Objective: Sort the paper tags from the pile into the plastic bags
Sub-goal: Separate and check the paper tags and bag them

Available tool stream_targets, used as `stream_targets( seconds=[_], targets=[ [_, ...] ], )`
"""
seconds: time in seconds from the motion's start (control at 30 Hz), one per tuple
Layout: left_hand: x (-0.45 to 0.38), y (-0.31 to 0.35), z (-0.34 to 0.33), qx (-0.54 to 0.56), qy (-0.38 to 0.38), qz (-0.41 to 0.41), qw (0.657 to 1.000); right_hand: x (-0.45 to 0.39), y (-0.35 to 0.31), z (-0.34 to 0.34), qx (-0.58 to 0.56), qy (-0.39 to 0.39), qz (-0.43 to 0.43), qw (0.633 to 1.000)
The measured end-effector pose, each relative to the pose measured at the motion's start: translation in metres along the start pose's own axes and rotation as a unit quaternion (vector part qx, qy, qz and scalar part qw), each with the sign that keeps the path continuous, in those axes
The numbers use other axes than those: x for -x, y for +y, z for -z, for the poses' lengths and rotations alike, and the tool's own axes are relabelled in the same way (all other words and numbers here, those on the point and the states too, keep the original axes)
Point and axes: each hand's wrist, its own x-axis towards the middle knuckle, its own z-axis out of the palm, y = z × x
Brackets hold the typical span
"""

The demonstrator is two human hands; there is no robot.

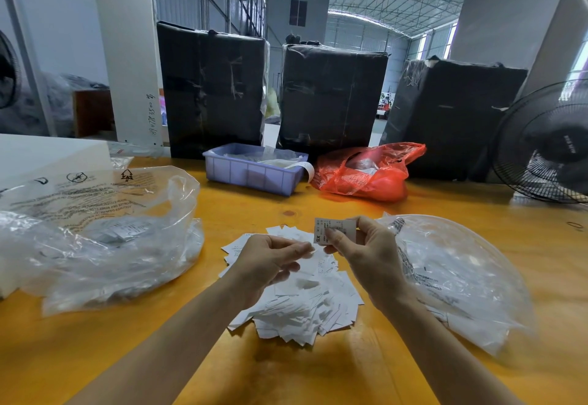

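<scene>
Head: right hand (pixel 366 255) pinches rectangular paper tag (pixel 331 229) (white).

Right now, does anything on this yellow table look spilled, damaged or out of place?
Nothing stands out. The loose pile of white paper tags lies between two clear plastic bags, as sorting needs. The right hand pinches one printed tag; the left hand hovers over the pile.

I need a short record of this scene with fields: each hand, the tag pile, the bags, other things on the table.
left hand: above the pile, fingers curled; hold unclear
right hand: pinches one printed tag
tag pile: white, on the yellow table, between the bags
left clear bag: holds tags
right clear bag: holds tags
behind: blue bin, red bag
</scene>
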Motion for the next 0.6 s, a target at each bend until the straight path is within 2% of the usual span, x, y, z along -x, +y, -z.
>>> stream_targets(
  seconds=[0.33, 0.6],
  targets=[
    [-0.0005, -0.0005, 0.0001, 0.0, -0.001, 0.002, 1.0, 0.0024, 0.0013, -0.0023, 0.128, 0.008, 0.048, 0.991],
    [-0.0018, 0.0001, 0.0011, 0.006, 0.006, 0.004, 1.0, 0.0045, -0.0025, -0.0026, 0.14, -0.019, 0.045, 0.989]
  ],
)
